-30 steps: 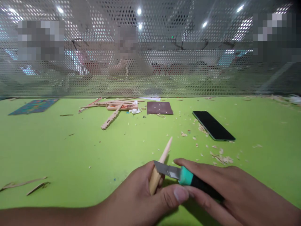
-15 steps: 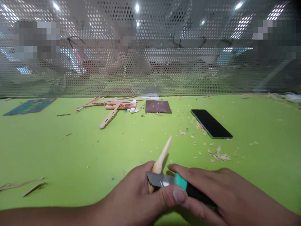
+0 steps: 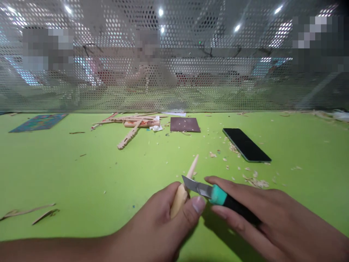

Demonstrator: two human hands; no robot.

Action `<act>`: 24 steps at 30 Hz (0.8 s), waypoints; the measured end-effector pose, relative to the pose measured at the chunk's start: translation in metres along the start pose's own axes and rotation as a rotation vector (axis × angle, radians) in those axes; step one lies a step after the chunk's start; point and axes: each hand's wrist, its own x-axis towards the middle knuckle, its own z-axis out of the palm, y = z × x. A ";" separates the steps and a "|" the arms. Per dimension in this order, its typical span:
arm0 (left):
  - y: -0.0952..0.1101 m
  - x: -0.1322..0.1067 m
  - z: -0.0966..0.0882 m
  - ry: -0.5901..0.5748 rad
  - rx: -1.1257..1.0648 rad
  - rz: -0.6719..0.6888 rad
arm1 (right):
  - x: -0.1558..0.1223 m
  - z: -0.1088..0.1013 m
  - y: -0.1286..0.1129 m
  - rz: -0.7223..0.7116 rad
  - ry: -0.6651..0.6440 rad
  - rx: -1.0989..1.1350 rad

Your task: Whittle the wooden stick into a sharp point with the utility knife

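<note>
My left hand (image 3: 160, 225) is closed round the thick end of a pale wooden stick (image 3: 185, 185) whose far end tapers to a point. The left thumb lies just under the blade. My right hand (image 3: 267, 222) grips a small carving knife (image 3: 215, 196) by its black and teal handle, index finger stretched along the top. The short steel blade rests against the stick, a little above my left fingers.
A black phone (image 3: 247, 145) lies face up to the right, wood shavings (image 3: 255, 181) scattered near it. Farther back are a brown sandpaper sheet (image 3: 184, 124), a heap of wooden sticks (image 3: 129, 125) and a coloured card (image 3: 38, 122). A perforated metal screen (image 3: 174, 72) closes the green table's (image 3: 81, 171) far edge.
The knife blade has slid forward along the stick, away from me, after drawing back toward my left hand half a second ago. My left thumb has shifted under the blade.
</note>
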 end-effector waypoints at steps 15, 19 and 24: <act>-0.004 0.004 -0.002 -0.033 0.069 -0.037 | -0.006 0.012 -0.009 0.002 -0.091 -0.011; -0.006 0.004 -0.004 0.020 0.112 -0.087 | -0.009 0.015 -0.009 0.007 -0.103 -0.047; -0.007 0.004 -0.002 0.052 0.106 -0.108 | -0.014 0.018 -0.010 0.051 -0.087 -0.026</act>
